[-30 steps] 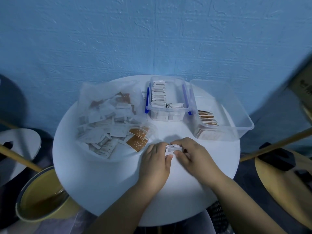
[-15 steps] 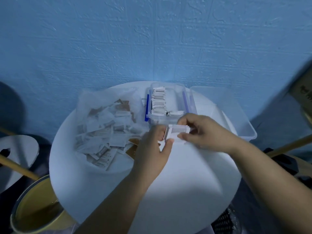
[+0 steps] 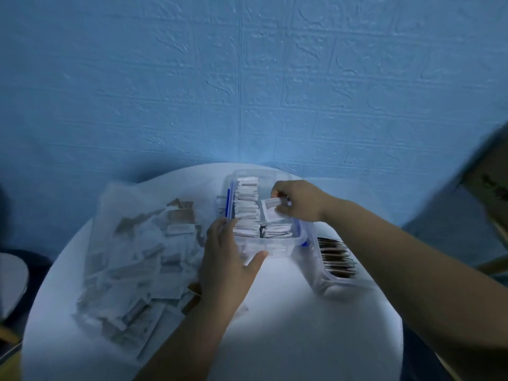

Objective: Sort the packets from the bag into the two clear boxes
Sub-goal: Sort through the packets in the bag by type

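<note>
Blue brick-patterned wall (image 3: 247, 78), blue-latched box (image 3: 275, 247), packets (image 3: 247, 204) apparently white.

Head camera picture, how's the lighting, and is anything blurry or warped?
Head view: dim and blue-tinted, brightest on the table in front of the person; the bag of packets at left looks soft and smeared, the right hand pinching a packet over the small box sharper; the wide lens curves the table's edge.
</note>
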`<state>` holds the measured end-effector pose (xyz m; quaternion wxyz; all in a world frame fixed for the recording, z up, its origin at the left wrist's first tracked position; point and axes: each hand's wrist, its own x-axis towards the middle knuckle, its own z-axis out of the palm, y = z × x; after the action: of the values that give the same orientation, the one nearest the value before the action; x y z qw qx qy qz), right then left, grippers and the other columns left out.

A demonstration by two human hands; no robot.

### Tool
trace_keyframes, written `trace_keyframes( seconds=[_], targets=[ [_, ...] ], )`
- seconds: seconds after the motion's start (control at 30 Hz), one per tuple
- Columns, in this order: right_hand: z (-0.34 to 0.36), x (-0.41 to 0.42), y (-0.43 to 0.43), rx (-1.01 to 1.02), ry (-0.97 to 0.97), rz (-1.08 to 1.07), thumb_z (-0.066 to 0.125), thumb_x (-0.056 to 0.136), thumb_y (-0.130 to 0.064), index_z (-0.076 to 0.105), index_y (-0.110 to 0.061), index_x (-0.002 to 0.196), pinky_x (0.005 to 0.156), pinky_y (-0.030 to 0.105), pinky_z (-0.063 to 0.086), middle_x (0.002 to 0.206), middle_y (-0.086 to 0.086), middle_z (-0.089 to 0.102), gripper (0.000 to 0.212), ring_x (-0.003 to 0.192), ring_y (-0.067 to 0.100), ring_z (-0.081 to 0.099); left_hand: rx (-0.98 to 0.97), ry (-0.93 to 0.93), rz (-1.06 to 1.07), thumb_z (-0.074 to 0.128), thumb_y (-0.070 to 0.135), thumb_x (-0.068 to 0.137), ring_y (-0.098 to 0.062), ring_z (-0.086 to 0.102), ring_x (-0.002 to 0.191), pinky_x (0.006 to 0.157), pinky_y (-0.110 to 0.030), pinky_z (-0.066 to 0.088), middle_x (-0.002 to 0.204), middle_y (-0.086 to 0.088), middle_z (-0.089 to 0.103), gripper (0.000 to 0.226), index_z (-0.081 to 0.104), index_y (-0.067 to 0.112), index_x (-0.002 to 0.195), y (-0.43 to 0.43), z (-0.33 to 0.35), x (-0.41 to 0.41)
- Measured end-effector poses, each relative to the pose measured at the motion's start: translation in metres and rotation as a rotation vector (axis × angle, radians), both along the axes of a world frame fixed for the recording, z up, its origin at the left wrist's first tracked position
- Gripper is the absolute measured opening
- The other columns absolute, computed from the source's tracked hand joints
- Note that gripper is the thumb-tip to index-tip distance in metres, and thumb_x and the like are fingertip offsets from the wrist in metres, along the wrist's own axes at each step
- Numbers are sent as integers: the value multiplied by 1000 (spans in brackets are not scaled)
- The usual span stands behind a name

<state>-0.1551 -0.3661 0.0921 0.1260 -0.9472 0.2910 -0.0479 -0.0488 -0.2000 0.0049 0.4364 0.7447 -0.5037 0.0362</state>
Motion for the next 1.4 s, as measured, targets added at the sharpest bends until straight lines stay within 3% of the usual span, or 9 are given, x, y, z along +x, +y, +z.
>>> trace_keyframes(
  seconds=[0.17, 0.37, 0.6, 0.9, 1.1, 1.2, 1.23, 1.3, 1.4],
  targets=[
    [-6, 8, -6, -54, 149, 106, 56, 87, -17, 53, -18, 121, 75, 25, 36, 86, 0, 57, 35, 80, 14, 46, -48, 19, 0, 82, 33, 62, -23, 43, 115, 83, -40, 50, 127, -13, 48, 74, 46, 9, 122, 0, -7, 0],
    [-9, 14, -11, -119, 277, 158, 60, 83, -22, 57, -14, 102, 68, 24, 33, 95, 1, 62, 21, 79, 15, 45, -76, 28, 11, 54, 56, 67, -17, 39, 117, 88, -34, 45, 127, -11, 49, 69, 37, 19, 123, -2, -7, -2],
    [6, 18, -17, 189, 317, 132, 63, 86, -28, 63, -22, 110, 84, 22, 41, 100, -7, 64, 25, 89, 8, 55, -96, 30, 3, 55, 57, 68, -18, 43, 118, 87, -33, 46, 129, -10, 47, 70, 36, 19, 124, -1, -8, -1],
    [8, 20, -18, 279, 328, 107, 59, 89, -27, 65, -24, 109, 86, 19, 38, 99, -10, 64, 21, 92, 6, 56, -109, 40, -1, 55, 56, 67, -24, 52, 114, 85, -29, 45, 128, -8, 46, 70, 37, 18, 123, 1, -5, -3],
    [4, 14, -13, 253, 194, 86, 59, 89, -23, 66, -24, 103, 81, 15, 38, 99, -12, 63, 16, 93, 5, 56, -30, 78, -67, 75, 34, 69, -19, 45, 118, 91, -24, 38, 130, -10, 47, 70, 46, 8, 127, 5, 0, 1],
    [10, 11, 1, 152, 38, 111, 60, 88, -24, 67, -18, 100, 74, 7, 40, 97, -11, 63, 15, 94, 9, 57, -66, 101, -76, 64, 32, 74, -7, 47, 112, 89, -8, 32, 123, 3, 51, 56, 51, 11, 124, 21, 19, 2],
    [11, 11, 9, 127, -42, 127, 61, 87, -25, 67, -14, 99, 76, 11, 44, 97, -7, 65, 17, 92, 11, 58, -93, 102, -59, 61, 31, 75, -1, 45, 107, 86, -3, 30, 118, 8, 51, 50, 53, 13, 121, 30, 25, 3],
    [15, 13, 34, 174, -208, 160, 63, 86, -22, 67, -9, 95, 81, 24, 47, 95, 4, 68, 17, 87, 15, 60, -156, 117, -28, 57, 32, 80, 0, 49, 98, 82, -3, 37, 108, 11, 53, 37, 58, 17, 114, 53, 33, 8],
    [18, 16, 86, 271, -351, 287, 66, 85, -18, 69, -14, 94, 70, 18, 49, 89, 6, 69, 10, 78, 13, 62, -221, 201, 28, 51, 41, 82, 2, 58, 88, 75, -11, 48, 96, 18, 61, 19, 58, 31, 96, 95, 35, 22]
  ],
)
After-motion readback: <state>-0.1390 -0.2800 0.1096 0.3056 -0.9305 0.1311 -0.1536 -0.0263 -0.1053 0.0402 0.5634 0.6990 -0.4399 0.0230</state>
